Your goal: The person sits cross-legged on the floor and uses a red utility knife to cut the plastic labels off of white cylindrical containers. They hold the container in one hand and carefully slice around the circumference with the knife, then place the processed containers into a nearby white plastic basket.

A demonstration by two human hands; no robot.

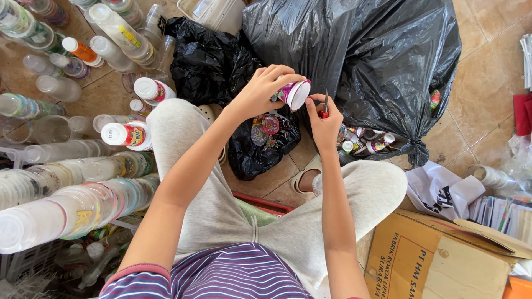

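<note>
My left hand (265,88) grips a small plastic cup (295,94) with a purple printed label, its white rim turned to the right. My right hand (324,122) holds a small blade with a red handle (325,108), tip pointing up, right beside the cup's rim. Both hands hover above a small open black bag (260,147) with colourful label scraps and cups inside. I sit with knees apart in grey trousers.
A large stuffed black bin bag (366,61) lies ahead with small cups (366,145) spilling under it. Long stacks of clear plastic cups (66,188) and bottles (119,27) fill the left. A cardboard box (432,260) and papers (499,213) sit at the right.
</note>
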